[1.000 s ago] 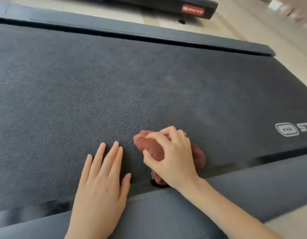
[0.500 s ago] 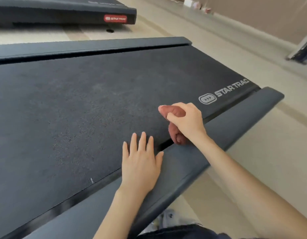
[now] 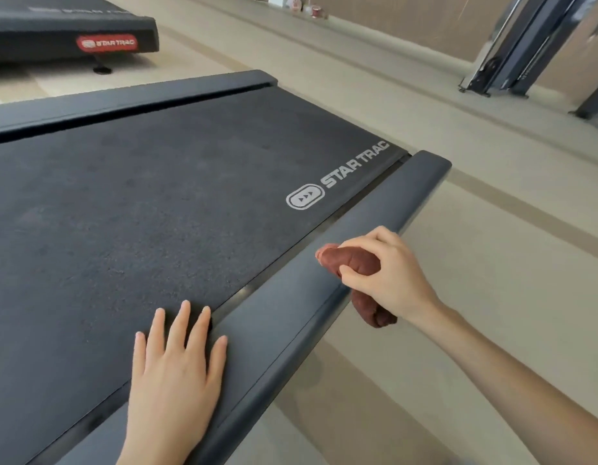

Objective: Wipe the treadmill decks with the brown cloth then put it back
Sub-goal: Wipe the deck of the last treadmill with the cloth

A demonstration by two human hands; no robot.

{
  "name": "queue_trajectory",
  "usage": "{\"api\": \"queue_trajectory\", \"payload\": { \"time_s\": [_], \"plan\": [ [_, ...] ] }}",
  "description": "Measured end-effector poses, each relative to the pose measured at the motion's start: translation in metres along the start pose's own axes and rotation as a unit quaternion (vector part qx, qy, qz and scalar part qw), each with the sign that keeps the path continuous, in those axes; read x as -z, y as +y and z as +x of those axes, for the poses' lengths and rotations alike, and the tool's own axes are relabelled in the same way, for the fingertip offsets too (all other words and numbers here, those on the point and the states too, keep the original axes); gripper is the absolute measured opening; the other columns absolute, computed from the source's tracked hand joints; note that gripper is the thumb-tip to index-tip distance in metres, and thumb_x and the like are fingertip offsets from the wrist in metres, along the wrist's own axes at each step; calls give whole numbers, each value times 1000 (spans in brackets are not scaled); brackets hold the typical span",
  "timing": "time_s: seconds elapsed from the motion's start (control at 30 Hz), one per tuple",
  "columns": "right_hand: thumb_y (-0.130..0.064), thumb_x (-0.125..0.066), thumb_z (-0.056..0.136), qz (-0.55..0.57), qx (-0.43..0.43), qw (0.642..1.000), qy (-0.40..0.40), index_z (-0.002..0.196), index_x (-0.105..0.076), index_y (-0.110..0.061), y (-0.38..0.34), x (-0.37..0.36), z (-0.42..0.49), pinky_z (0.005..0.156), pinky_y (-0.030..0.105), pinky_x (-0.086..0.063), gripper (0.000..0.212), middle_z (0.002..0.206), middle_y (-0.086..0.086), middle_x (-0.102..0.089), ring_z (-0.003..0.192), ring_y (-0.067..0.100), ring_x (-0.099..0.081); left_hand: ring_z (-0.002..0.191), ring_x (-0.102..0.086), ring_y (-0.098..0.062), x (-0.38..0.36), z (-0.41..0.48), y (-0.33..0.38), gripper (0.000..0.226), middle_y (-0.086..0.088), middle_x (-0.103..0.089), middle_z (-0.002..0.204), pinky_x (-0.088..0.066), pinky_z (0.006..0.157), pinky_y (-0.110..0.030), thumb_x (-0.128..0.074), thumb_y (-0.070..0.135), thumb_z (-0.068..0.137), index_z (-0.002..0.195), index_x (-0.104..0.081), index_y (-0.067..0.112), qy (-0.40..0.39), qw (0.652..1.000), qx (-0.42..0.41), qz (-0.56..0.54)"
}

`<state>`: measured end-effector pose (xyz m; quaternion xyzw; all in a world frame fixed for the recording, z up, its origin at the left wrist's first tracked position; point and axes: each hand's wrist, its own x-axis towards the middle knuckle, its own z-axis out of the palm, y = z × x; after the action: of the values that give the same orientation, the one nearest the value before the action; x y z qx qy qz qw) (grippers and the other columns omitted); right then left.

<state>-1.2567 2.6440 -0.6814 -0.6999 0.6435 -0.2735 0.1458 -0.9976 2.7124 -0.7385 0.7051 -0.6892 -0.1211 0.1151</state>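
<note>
Right hand (image 3: 388, 273), gripping the brown cloth (image 3: 351, 261), has moved from belt (image 3: 139, 213) to side rail (image 3: 374, 216). Belt probably done. Left hand (image 3: 176, 374) lies flat, fingers straight.

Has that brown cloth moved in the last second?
Yes. The brown cloth has slid off the belt onto the side rail, toward its outer edge, gripped by the right hand.

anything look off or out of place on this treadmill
Nothing spilled, broken or askew. The belt only shows faint pale smudges. The brown cloth is bunched in the right hand at the side rail, its lower end hanging past the rail's outer edge.
</note>
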Motion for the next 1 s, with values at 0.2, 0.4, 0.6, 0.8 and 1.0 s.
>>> {"api": "queue_trajectory", "payload": {
  "time_s": [0.2, 0.4, 0.6, 0.8, 1.0],
  "plan": [
    [-30, -71, 71, -26, -20, 998, 46, 98, -69, -32, 68, 48, -5, 86, 24, -41, 27, 90, -15, -49, 95, 10, -53, 144, -16, -22, -27, 29, 90, 57, 1, -24, 155, -12, 116, -40, -22, 51, 97, 146, -30, 23, -23, 997, -70, 6],
    [-27, -74, 72, -25, -49, 997, 59, 97, -70, -29, 138, 91, -10, 88, 34, -42, 26, 89, -7, -50, 97, 18, -52, 142, -21, -19, -36, 50, 155, 53, 5, -31, 152, -23, 112, -34, -33, 49, 96, 143, -36, 26, -39, 992, -108, 58],
    [-26, -73, 72, 4, -113, 992, 62, 98, -70, -28, 211, 143, -16, 94, 41, -41, 26, 94, -2, -54, 102, 19, -50, 121, -54, -21, -47, 73, 241, 52, 0, -61, 127, -48, 91, -40, -38, 48, 87, 125, -60, 20, -38, 978, -181, 94],
    [-24, -73, 72, 15, -169, 981, 97, 96, -69, -32, 265, 195, -35, 95, 41, -41, 25, 94, -6, -53, 102, 18, -51, 103, -65, -23, -68, 94, 338, 49, 0, -69, 110, -51, 86, -40, -41, 46, 83, 112, -68, 18, -18, 940, -323, 112],
    [-31, -71, 70, -43, -240, 963, 112, 97, -67, -35, 314, 236, -71, 94, 42, -40, 27, 96, -8, -51, 102, 16, -45, 111, -61, -24, -90, 98, 418, 51, -4, -67, 116, -46, 95, -45, -37, 46, 86, 118, -65, 19, -38, 890, -435, 128]
  ]
}}
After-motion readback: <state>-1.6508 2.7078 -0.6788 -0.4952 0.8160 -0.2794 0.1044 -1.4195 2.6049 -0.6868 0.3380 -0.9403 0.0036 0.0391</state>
